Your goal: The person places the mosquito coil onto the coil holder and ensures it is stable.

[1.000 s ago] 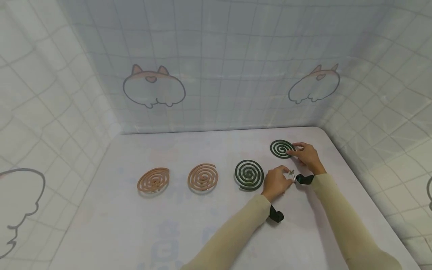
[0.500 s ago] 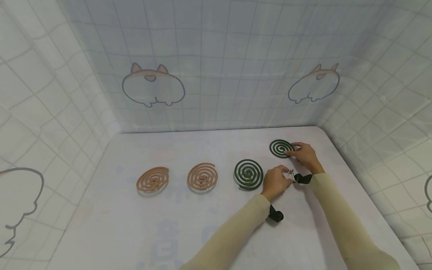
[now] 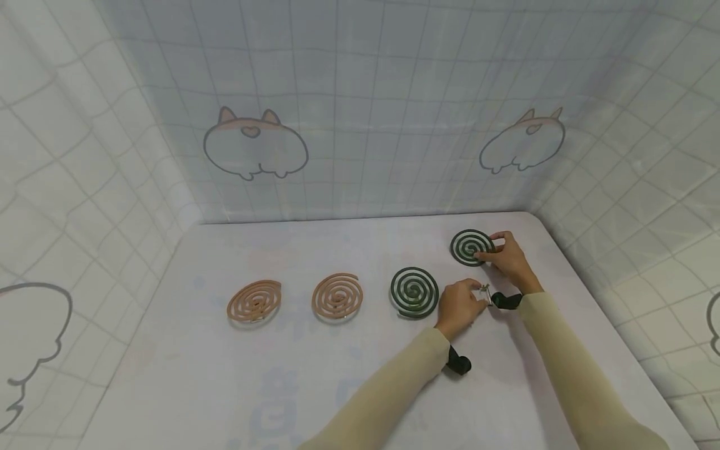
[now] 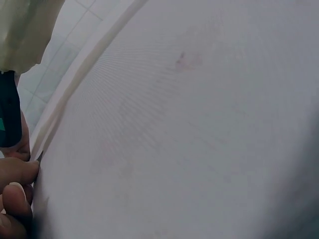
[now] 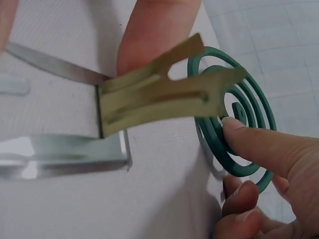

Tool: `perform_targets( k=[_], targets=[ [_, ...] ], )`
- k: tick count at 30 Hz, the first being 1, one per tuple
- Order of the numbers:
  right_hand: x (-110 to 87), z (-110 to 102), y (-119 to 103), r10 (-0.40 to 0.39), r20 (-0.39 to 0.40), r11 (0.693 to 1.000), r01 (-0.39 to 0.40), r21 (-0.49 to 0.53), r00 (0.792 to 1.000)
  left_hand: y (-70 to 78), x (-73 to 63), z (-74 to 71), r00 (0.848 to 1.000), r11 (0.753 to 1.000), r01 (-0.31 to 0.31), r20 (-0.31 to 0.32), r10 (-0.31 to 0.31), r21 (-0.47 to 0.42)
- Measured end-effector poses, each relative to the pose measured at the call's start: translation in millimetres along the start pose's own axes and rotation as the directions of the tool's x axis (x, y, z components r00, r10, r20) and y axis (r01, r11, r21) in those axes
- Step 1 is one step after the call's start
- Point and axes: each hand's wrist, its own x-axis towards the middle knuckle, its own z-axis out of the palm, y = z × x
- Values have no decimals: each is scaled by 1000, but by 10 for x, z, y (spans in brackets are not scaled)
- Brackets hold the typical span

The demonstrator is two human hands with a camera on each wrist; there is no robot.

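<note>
In the head view my right hand (image 3: 509, 262) holds a green mosquito coil (image 3: 468, 247) at the table's far right, its thumb on the inner rings and other fingers at the edge. My left hand (image 3: 458, 306) is just nearer and holds a small metal coil stand (image 3: 486, 294) by its left side. Seen close in the right wrist view, the stand (image 5: 164, 94) has a raised forked prong and flat feet. Its prong overlaps the green coil (image 5: 259, 114) there; whether they touch I cannot tell. In the left wrist view only fingertips (image 4: 17, 174) show at the lower left.
Left of my left hand lies another green coil (image 3: 414, 292). Two brown coils (image 3: 337, 296) (image 3: 255, 301) sit farther left, raised a little on metal stands. Fabric walls (image 3: 360, 125) with a grid pattern enclose the white table (image 3: 225, 375) at the back and sides.
My right hand has lifted slightly, and the green coil in it has tilted up more toward me. My left hand and the coil stand have stayed almost still.
</note>
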Motion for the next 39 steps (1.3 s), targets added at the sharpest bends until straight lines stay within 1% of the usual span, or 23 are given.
perform_targets(
  k=[8,15,19,22,26,32,39],
  targets=[
    [-26,-19,22,-43,4,996,42,73,999,-4,8,-7,1000,1000,-1,0,1,0],
    [-56,-7,23,-103,1,988,102,115,995,2,-5,-13,1000,998,9,18,-8,-61],
    [-71,17,29,-101,-13,985,102,139,995,5,-13,-13,1000,996,6,13,-5,-84],
    [-64,30,39,-98,-24,979,101,176,995,7,-9,-17,1000,997,11,6,-11,-78],
    [-69,34,53,-116,-30,969,119,215,993,10,-7,-20,1000,996,22,2,-22,-81],
    [-100,29,72,-118,-29,972,122,203,993,11,-12,-11,1000,996,29,4,-29,-85],
    [-128,11,63,-126,-64,982,133,131,990,27,-8,-23,999,995,52,3,-52,-85]
  ],
)
